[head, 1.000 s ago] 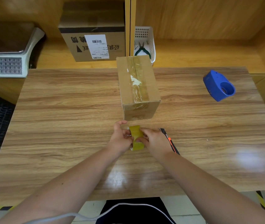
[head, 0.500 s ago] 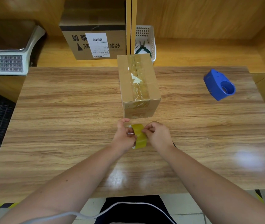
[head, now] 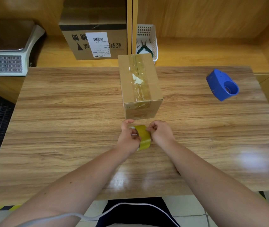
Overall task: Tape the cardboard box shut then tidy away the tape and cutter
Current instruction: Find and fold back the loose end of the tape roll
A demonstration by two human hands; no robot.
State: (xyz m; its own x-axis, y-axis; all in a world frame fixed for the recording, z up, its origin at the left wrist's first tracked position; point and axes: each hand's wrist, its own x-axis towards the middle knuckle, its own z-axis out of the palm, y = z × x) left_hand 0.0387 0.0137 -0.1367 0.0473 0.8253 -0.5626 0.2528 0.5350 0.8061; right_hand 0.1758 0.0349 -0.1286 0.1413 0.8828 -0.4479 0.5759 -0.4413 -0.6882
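Both hands have drawn the tape roll [head: 142, 137] slightly nearer the cardboard box [head: 140, 86], which sits just beyond at twelve o'clock on the counter [head: 65, 112]. The left hand [head: 128, 138] grips the roll; the right hand's [head: 160, 134] fingers [head: 150, 129] pinch its edge, probably hunting the free end. The cutter is now hidden.

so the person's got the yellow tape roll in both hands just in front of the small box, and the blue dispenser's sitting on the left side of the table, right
Not quite. The blue dispenser sits on the right side of the table, as the head view shows. The rest holds: the left hand and right hand are both on the yellow tape roll, just in front of the small box.
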